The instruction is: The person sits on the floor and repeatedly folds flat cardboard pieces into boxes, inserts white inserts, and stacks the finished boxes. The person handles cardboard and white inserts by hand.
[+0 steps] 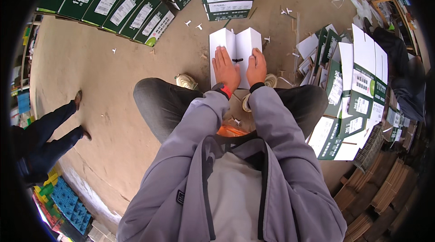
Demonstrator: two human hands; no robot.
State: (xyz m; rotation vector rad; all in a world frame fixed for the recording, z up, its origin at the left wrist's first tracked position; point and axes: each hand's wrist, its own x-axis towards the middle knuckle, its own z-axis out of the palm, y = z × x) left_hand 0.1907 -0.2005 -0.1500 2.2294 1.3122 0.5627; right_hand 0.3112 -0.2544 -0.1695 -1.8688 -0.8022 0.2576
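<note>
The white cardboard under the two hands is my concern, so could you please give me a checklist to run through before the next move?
1. Left hand resting on the left panel of the cardboard: ok, laid flat.
2. Right hand at the right panel: ok; its grip is unclear.
3. Dark piece between the hands secured: cannot tell.
4. Floor around free of scraps: not ok, several lie about.
5. Green boxes ahead standing apart from the cardboard: ok.
</note>
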